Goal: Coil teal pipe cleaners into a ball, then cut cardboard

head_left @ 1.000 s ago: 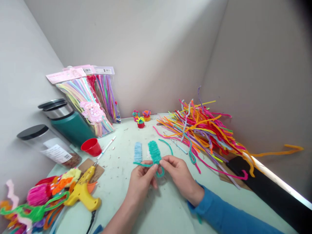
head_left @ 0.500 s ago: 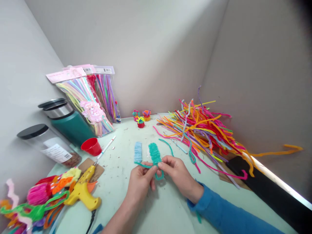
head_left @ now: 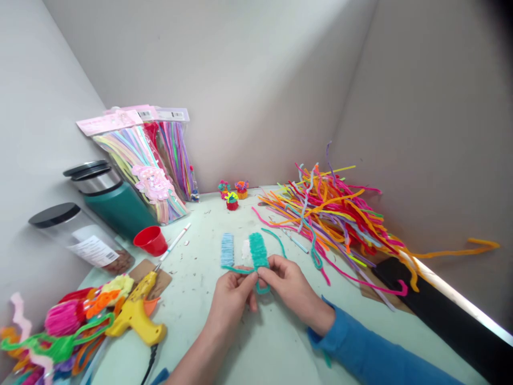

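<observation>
Between my fingertips is a teal pipe cleaner piece [head_left: 258, 250], wound tightly into a flat strip with a bare loop at its near end. My left hand [head_left: 232, 293] pinches the loop's left side, and a loose teal tail sticks out leftward over its fingers. My right hand [head_left: 292, 284] pinches the strip's lower right, thumb close to the left thumb. Just beyond my left hand lies a light blue wound strip [head_left: 227, 249]. A small white patch [head_left: 246, 251] shows beside the teal strip. A short teal pipe cleaner [head_left: 276, 239] lies past my right hand.
A heap of loose pipe cleaners [head_left: 336, 208] spreads at the right. At the left are a yellow glue gun [head_left: 138, 315], a red cup [head_left: 150, 241], a green bottle [head_left: 116, 200], a clear jar [head_left: 86, 240] and bagged pipe cleaners [head_left: 136, 166]. Small figures [head_left: 232, 201] stand at the back.
The wound teal strip has swung slightly to the right and stands straighter, showing more of the white patch. Both hands keep their pinch in nearly the same place.
</observation>
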`<state>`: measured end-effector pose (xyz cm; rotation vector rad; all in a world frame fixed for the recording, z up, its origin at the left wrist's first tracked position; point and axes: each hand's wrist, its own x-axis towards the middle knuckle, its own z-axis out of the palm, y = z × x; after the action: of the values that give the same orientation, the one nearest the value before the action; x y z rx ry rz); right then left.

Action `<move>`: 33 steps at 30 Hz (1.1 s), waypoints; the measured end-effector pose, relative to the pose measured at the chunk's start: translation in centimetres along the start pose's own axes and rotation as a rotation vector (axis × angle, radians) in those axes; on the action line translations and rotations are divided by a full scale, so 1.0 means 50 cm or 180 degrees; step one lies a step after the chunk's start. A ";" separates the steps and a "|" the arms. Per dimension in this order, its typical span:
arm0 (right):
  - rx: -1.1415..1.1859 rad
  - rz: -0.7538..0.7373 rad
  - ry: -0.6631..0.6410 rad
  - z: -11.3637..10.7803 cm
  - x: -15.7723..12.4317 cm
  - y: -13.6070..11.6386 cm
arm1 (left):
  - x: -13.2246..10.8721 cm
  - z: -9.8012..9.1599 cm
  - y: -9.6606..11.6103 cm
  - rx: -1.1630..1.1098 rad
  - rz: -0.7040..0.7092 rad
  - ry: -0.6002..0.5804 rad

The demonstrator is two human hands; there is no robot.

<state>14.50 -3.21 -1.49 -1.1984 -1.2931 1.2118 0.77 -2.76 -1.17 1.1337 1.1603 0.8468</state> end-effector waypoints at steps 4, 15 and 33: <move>-0.0204 -0.0041 0.0069 0.001 0.001 0.007 | -0.002 0.005 0.006 0.0021 0.0000 0.0076; -0.1079 -0.0415 0.0676 0.000 0.004 0.011 | -0.018 0.009 -0.005 0.1081 0.0625 0.0101; 0.0557 0.0044 -0.0783 -0.028 0.008 -0.007 | -0.009 -0.003 0.012 -0.1262 -0.0284 -0.0557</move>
<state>15.88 -2.77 -1.06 -0.9561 -1.3264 1.4860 0.56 -3.01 -0.48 0.8053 0.8451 0.8454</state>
